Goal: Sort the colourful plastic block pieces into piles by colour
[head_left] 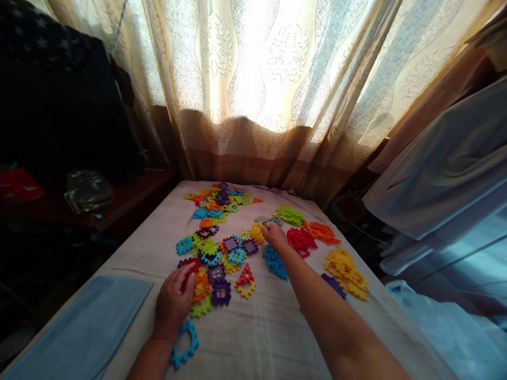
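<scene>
My left hand [174, 295] is at the left edge of a mixed spread of plastic pieces, its thumb and fingers closed on a red piece [191, 265]. Orange [201, 286], lime green [202, 305] and purple [221, 292] square pieces lie beside it. My right hand [274, 233] reaches farther out, with its fingertips at a yellow piece [257, 233]; the fingers look pinched together. A blue pile [274, 261] sits just under my right wrist. A red triangle [245, 274] and a blue ring-like piece [185, 344] lie nearer to me.
Sorted piles of green [289, 215], orange [321, 232], red [300, 241] and yellow [346, 273] pieces lie at the right. A mixed heap [217, 200] is at the back. A blue cloth [83, 327] covers the left front; a glass jug [87, 191] stands on a side table.
</scene>
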Tool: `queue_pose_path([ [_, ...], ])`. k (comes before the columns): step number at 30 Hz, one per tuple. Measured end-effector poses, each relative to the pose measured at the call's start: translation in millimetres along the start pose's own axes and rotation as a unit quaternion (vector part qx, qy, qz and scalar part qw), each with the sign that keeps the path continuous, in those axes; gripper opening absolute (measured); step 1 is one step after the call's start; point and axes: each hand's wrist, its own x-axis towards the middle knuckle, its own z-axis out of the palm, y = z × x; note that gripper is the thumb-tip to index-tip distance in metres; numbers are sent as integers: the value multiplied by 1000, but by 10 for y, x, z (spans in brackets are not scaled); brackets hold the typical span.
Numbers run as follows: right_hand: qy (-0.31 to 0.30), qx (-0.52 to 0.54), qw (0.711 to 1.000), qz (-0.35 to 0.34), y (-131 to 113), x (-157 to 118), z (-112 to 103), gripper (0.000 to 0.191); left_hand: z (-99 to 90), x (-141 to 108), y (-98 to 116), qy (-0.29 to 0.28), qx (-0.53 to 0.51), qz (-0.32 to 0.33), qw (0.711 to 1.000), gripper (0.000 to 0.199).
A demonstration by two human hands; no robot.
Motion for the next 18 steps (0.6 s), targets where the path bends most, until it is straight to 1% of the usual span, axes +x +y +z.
queue_pose_path([
  [2,5,-28,1000,-7,-22,12,-5,36,1,2,-2,-5,-9,-18,1000,30],
  [4,15,-48,998,-41,-84,-5,8,38,4,2,-10,-8,-14,-35,999,30],
  [6,18,-57,993,-106,-185,-47,61,37,11,0,-20,-11,-16,-49,999,31],
  [8,9,-63,982,-178,-301,-111,158,34,22,-4,-31,-17,-18,-56,998,31],
  [10,-1,-70,971,-227,-406,-191,285,31,36,-8,-41,-21,-19,-61,998,33],
  [12,-2,-78,967,-241,-483,-283,414,32,50,-13,-51,-22,-19,-69,997,35],
  [14,4,-85,967,-239,-532,-389,524,34,62,-17,-59,-23,-20,-76,997,36],
  [18,39,-73,972,-220,-576,-642,651,32,62,-12,-54,-34,-26,-82,996,36],
])
